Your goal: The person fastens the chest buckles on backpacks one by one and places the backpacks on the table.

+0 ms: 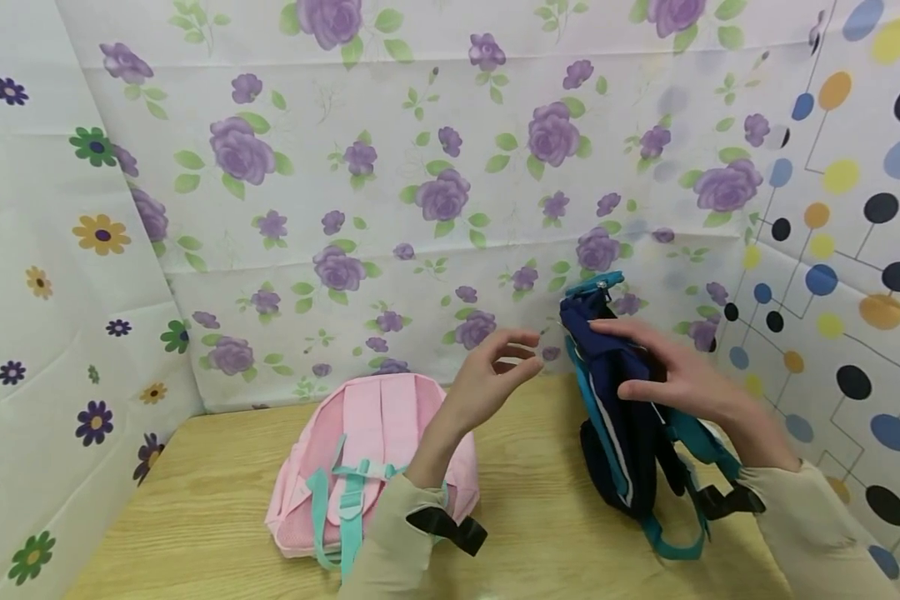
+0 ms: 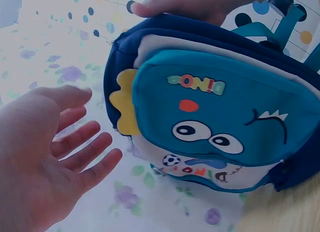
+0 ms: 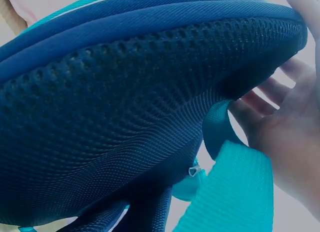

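My right hand (image 1: 682, 375) sits at the blue backpack's (image 1: 630, 437) upper end, thumb and fingers spread; fingertips partly hidden, so I can't tell if it grips. Left hand (image 1: 491, 379) loose, holding nothing, apart from that bag. Pink backpack (image 1: 363, 417) farther left, partly covered by my sleeve (image 1: 401, 533).

The backpack (image 1: 603, 392) is navy with teal trim; its teal front panel (image 2: 170, 117) carries a cartoon face with two white eyes, an orange cheek, raised DINO lettering and a yellow scalloped crest (image 2: 126, 102). It stands on the bench (image 1: 528, 500) slightly tilted, front facing left; which edge bears the load cannot be determined. The dark mesh back (image 3: 115, 117) faces right, and the teal strap (image 1: 678, 550) hangs loose in a loop.
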Demonstrator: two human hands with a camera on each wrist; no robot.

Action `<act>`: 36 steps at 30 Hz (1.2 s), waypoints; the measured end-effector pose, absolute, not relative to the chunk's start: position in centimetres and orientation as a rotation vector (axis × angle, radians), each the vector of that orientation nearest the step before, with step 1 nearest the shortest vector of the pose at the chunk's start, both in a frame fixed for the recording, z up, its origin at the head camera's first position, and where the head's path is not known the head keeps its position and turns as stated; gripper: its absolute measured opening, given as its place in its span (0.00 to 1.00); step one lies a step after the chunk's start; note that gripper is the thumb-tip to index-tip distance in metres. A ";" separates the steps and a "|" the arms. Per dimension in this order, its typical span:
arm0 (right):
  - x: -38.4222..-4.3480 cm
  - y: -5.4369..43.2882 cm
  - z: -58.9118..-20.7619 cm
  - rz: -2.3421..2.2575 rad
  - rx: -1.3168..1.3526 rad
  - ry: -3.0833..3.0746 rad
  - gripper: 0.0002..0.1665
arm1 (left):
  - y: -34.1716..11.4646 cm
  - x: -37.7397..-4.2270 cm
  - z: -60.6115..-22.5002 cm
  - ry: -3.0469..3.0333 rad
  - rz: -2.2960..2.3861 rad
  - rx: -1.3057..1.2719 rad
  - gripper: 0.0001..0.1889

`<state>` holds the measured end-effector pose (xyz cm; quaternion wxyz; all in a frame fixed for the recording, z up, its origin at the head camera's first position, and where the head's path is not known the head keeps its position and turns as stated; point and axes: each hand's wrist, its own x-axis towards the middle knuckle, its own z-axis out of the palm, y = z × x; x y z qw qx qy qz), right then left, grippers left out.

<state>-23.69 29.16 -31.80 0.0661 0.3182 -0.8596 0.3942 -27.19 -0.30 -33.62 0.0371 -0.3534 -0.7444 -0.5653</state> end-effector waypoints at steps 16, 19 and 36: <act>-23.9 26.5 -32.2 1.155 0.998 -2.618 0.52 | -2.1 -26.6 -33.3 -2.362 -1.686 -1.202 0.25; -23.9 25.9 -32.4 1.131 0.998 -2.610 0.50 | -2.3 -26.6 -33.4 -2.368 -1.681 -1.194 0.28; -23.7 22.2 -34.0 1.159 1.124 -2.540 0.44 | -4.5 -26.0 -34.1 -2.403 -1.713 -1.053 0.23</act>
